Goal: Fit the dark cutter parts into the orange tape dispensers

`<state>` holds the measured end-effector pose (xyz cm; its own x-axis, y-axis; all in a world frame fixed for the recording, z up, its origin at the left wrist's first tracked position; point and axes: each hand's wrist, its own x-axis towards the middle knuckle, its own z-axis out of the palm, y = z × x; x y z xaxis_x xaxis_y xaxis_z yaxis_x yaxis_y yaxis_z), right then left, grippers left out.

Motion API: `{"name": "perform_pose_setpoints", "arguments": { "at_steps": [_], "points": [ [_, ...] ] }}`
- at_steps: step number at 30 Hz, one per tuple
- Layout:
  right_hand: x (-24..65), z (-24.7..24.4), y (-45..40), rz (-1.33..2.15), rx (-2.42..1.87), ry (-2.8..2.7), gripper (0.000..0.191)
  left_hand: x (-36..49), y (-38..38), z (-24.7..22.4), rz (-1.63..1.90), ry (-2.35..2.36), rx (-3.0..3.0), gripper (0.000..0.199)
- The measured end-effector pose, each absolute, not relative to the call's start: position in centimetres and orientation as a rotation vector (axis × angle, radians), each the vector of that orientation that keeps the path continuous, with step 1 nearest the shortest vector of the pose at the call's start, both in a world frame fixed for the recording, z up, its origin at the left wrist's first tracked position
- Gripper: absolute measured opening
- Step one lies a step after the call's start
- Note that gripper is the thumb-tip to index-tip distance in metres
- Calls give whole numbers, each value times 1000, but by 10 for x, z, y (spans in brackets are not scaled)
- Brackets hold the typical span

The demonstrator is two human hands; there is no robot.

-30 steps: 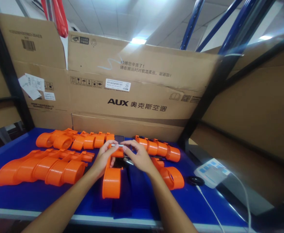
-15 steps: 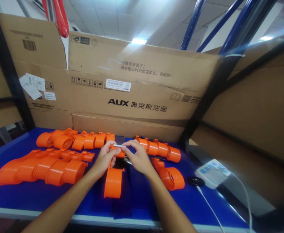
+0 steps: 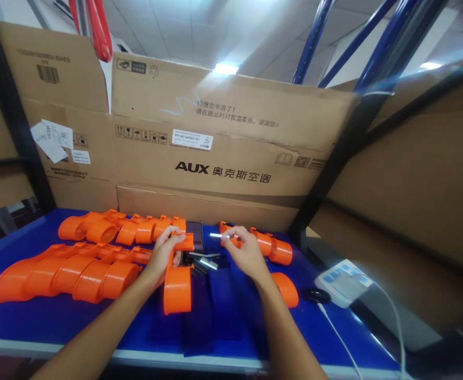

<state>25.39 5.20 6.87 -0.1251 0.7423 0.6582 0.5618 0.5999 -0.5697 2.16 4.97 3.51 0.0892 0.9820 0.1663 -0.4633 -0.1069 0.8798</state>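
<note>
Near the middle of the blue table, my left hand (image 3: 165, 253) is closed on an orange plastic part (image 3: 178, 289), whose round band hangs below the fingers. To its right, my right hand (image 3: 244, 250) pinches a thin, pale metal piece (image 3: 219, 236) that points left, apart from the orange part. Small metal pieces (image 3: 208, 263) and dark items lie between the hands. Behind them is a dark flat object (image 3: 194, 235). My right hand and forearm partly cover orange parts on the right side.
Rows of orange parts (image 3: 69, 272) lie on the left of the blue table (image 3: 136, 330). More orange parts (image 3: 281, 250) are at the right, near a black mouse-like object (image 3: 317, 295) and a white device (image 3: 344, 283) with cables. Cardboard (image 3: 215, 200) stands behind.
My hands have moved apart. The right one has drawn the thin metal piece away to the right, while the left has shifted slightly left with the orange part. The small metal pieces now show between them.
</note>
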Motion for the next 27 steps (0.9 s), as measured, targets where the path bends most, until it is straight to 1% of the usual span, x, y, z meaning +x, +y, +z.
{"name": "perform_pose_setpoints", "arguments": {
  "at_steps": [3,7,13,17,22,25,26,27],
  "points": [
    [256,67,50,249,-1043,-2050,8,23,50,36,1409,698,993,32],
    [251,63,50,272,-1070,-2214,7,24,50,36,1396,708,974,37],
    [246,57,49,310,-1112,-2290,4,25,49,34,1407,734,1037,32],
    [247,56,49,302,-1109,-2323,6,24,50,31,1410,745,1039,33],
    [247,64,45,306,-1036,-2238,8,24,54,30,1405,728,985,37],
    [240,71,38,370,-933,-2180,6,25,57,31,1505,701,899,39],
    [237,73,34,399,-885,-2188,13,25,58,31,1568,700,861,41],
    [233,74,30,433,-831,-2211,25,24,59,31,1640,705,823,42]
  ]
}}
